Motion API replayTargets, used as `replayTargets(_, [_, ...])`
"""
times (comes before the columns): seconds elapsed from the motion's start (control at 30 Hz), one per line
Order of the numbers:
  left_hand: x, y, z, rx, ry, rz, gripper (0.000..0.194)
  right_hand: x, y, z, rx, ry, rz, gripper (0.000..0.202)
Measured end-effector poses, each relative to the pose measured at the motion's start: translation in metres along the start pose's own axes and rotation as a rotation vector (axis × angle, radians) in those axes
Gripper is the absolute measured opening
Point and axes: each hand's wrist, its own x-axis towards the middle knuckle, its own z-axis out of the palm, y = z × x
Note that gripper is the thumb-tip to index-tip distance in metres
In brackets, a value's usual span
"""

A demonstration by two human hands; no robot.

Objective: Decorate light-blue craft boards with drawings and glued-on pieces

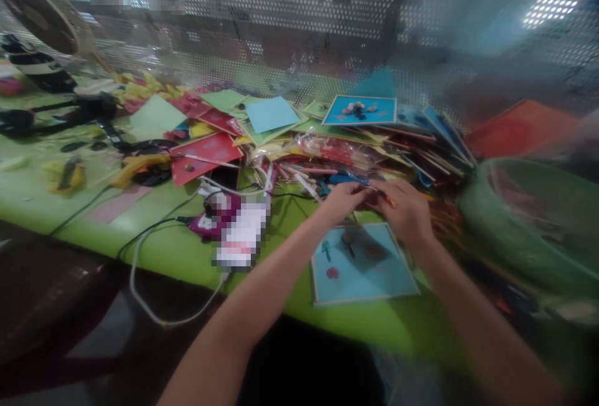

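Note:
My left hand [345, 200] and my right hand [406, 207] meet above the far edge of a light blue picture board [365, 287]. Both are closed, fingertips close together. Between the right fingers shows a small slender piece with an orange end [389, 201]; its kind is not clear. What the left fingers pinch, if anything, is hidden. The board lies flat on the green table [290, 294], with a pale border. On it are a small green tree shape [326, 247], a dark pink round spot [332, 273] and darker shapes in my hands' shadow.
A phone [241, 234] with a white cable lies left of my arms. Behind my hands spreads a heap of boards, sticks and plastic wrap, including a blue board with pebbles [359, 113]. A green basin [524, 231] stands right, a yellow-handled tool [140, 168] left.

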Motion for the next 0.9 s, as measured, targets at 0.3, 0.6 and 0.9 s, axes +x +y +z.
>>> replayTargets(0.3, [-0.011, 0.014, -0.001, 0.602, 0.141, 0.196, 0.017, -0.004, 0.000, 0.007, -0.166, -0.037, -0.085, 0.030])
replayTargets(0.6, [-0.006, 0.008, -0.002, 0.576, 0.170, 0.267, 0.013, -0.005, -0.003, 0.010, -0.233, -0.016, -0.088, 0.028])
replayTargets(0.9, [-0.007, 0.010, 0.002, 0.360, 0.209, 0.280, 0.014, 0.001, -0.002, 0.005, 0.236, 0.063, 0.144, 0.023])
